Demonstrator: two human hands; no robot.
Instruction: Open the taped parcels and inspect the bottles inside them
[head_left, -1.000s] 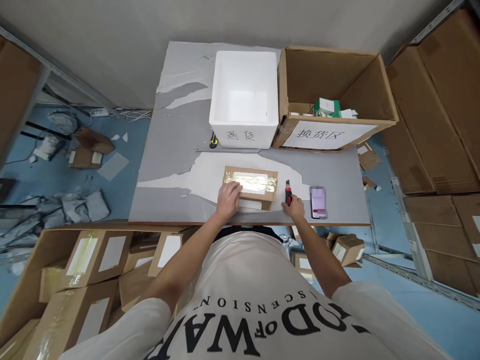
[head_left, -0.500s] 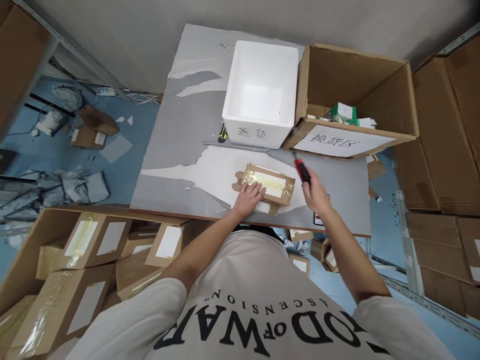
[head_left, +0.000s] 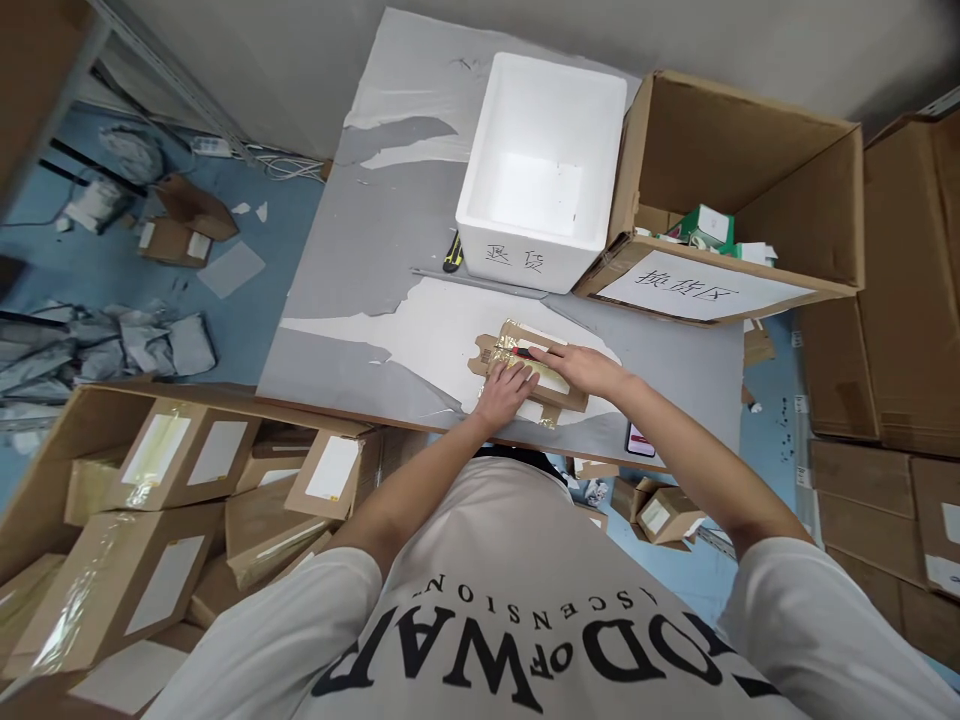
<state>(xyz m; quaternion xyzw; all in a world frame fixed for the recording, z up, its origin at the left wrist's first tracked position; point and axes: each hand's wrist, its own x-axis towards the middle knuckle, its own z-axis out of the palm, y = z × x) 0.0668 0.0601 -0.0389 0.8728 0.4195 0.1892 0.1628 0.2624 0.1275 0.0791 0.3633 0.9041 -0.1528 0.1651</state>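
Note:
A small flat cardboard box [head_left: 564, 397] with clear tape and a white label lies near the front of the grey table. My left hand [head_left: 507, 394] rests on its near left part, fingers spread and stretched out. In my right hand [head_left: 588, 371] is a red and black utility knife [head_left: 520, 352], gripped with its tip end toward the left over the taped end of the box. Whether the blade touches the tape is too small to tell. A torn cardboard flap [head_left: 487, 352] sticks out at the left end.
Behind stand a white foam bin [head_left: 534, 262] and a large open carton [head_left: 628, 190] with green boxes inside. A yellow-black cutter [head_left: 453, 252] lies beside the bin. A phone [head_left: 640, 440] sits at the front edge. Left of me, a big carton [head_left: 225, 398] holds several taped boxes.
My right hand has brought the utility knife left and down from beside the box to over its taped top. My left hand stays on the box. The camera view has shifted slightly.

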